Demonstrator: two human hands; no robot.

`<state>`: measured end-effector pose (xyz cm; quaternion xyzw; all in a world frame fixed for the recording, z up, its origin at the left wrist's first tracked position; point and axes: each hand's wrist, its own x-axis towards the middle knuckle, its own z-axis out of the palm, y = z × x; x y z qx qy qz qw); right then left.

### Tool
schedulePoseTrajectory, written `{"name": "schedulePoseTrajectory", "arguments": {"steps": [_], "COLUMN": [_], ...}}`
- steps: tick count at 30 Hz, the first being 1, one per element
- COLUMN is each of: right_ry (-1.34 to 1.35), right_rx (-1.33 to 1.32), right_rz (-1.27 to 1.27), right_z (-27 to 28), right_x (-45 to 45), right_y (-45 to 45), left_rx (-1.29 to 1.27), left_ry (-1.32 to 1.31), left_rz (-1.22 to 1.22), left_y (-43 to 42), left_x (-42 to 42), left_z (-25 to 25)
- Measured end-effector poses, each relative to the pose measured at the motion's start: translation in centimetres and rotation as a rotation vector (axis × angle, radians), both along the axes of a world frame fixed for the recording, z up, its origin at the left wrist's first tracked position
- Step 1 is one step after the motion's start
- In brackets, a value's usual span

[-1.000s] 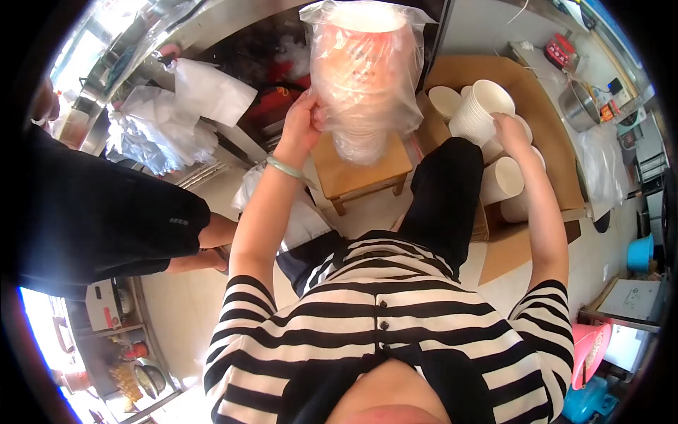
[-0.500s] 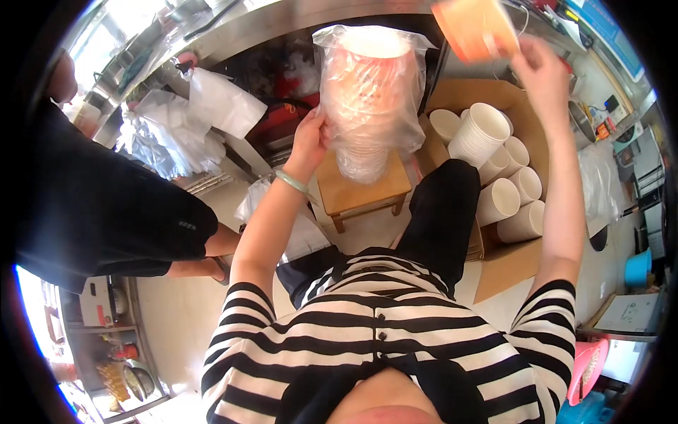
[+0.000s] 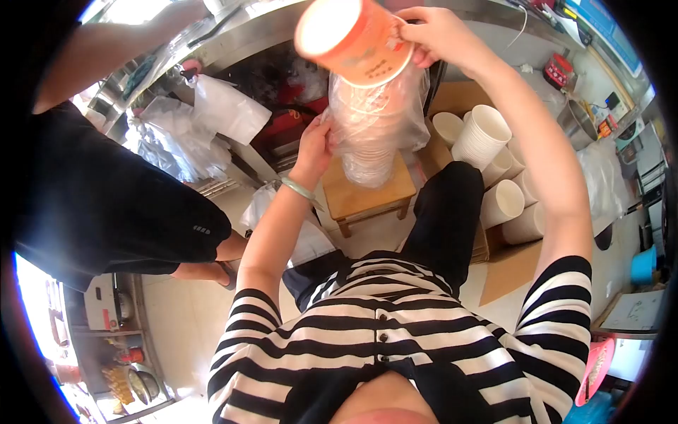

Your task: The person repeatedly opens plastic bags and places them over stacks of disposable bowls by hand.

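Observation:
An orange paper cup [image 3: 374, 53] with a white inside is tilted in my right hand [image 3: 427, 39], its fingers closed on the rim end. Just below and behind it, a stack of cups in a clear plastic bag [image 3: 371, 152] stands over a small wooden stool [image 3: 367, 201]. My left hand [image 3: 316, 141] pinches the left side of the bag. To the right, a cardboard box [image 3: 459, 95] holds several stacks of white cups [image 3: 482, 138].
A co-worker in black shorts [image 3: 134, 205] stands at the left, one arm over the metal counter [image 3: 261, 39]. White plastic bags [image 3: 229, 109] hang below that counter. A metal pot [image 3: 575, 124] and a red object [image 3: 558, 71] are at the right.
My right hand went from the white cups in the box up to the counter side, then moved left with an orange cup over the bagged stack. The co-worker's arm now reaches over the counter.

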<state>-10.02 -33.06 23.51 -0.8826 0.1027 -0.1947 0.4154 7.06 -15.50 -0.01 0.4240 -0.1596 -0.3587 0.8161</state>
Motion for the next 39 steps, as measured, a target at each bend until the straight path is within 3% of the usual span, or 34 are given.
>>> {"name": "schedulePoseTrajectory", "arguments": {"steps": [7,10,14,18,20,21,23,24,26,27,29,33,35,36,37,39], "right_ry": [0.176,0.208,0.248,0.234,0.207,0.211,0.253,0.251,-0.097,-0.096,0.404,0.358,0.037,-0.108,-0.115,-0.201], "right_rx": [0.491,0.513,0.390,0.290,0.301,0.302,0.070,0.066,-0.241,-0.241,0.528,0.656,0.474,0.368,0.220,0.155], "right_rz": [0.017,0.032,0.022,0.040,0.030,0.031,0.036,0.036,-0.249,-0.251,-0.040,0.193,0.073,0.128,0.134,0.091], "right_z": [-5.2,-6.6,-6.7,-6.4,-6.5,-6.4,-5.9,-7.1,-10.4,-11.0,-11.1,-9.9,-6.5,-4.4,-3.3,3.2], "right_x": [-2.2,-2.3,-1.2,-0.2,0.1,0.1,-0.2,0.2,0.9,0.4,-0.7,-0.9,-0.1,0.3,1.9,1.1], "right_y": [-3.1,-1.7,-0.8,-0.4,-0.4,-0.5,-1.2,-2.2,-4.0,-5.0,-5.1,-4.9,-4.5,-4.9,-7.6,-1.1], "left_rx": [0.043,0.316,-0.113,-0.313,-0.304,-0.303,0.088,0.085,0.100,0.097,0.223,0.189,0.113,0.117,0.043,-0.027], "left_ry": [-0.111,-0.474,-0.423,-0.691,-1.087,-1.083,-1.904,-1.906,-2.166,-2.165,-2.277,-2.318,-2.161,-2.159,-2.096,-2.030], "left_rz": [-0.021,0.048,-0.168,-0.210,-0.192,-0.190,-0.009,-0.006,0.211,0.210,0.266,0.315,0.325,0.323,0.323,0.316], "left_y": [1.1,2.7,3.5,1.8,-0.3,-1.3,-2.7,-3.0,-3.1,-3.0,-2.3,-2.3,-2.1,-2.1,-2.0,-2.3], "left_x": [0.2,-0.4,-1.7,-4.8,-5.0,-4.5,-4.0,-3.7,-4.0,-4.3,-5.4,-5.6,-5.4,-5.3,-5.3,-4.4], "left_z": [0.9,5.7,15.8,23.8,25.2,25.1,25.0,24.7,24.5,24.6,25.5,24.9,24.5,24.6,24.6,24.4]}}
